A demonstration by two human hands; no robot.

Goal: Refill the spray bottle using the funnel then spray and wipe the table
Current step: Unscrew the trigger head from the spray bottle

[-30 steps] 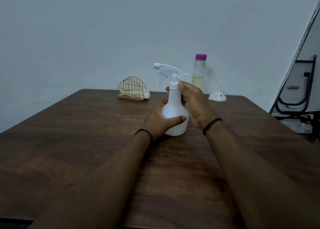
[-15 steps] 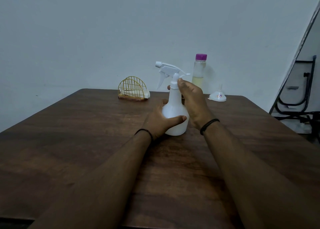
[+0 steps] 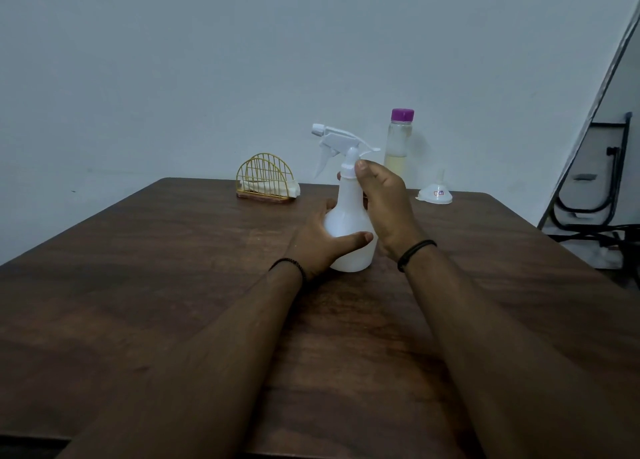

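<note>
I see the spray bottle (image 3: 349,230) upright on the table (image 3: 156,285), my left hand (image 3: 320,245) wrapped around its base, my right hand (image 3: 382,198) pinching the collar. If I twist too hard, the bottle can tip over, away from the funnel (image 3: 434,195).

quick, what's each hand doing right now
Left hand: closed around the spray bottle base.
Right hand: gripping the bottle's neck collar under the trigger.
</note>
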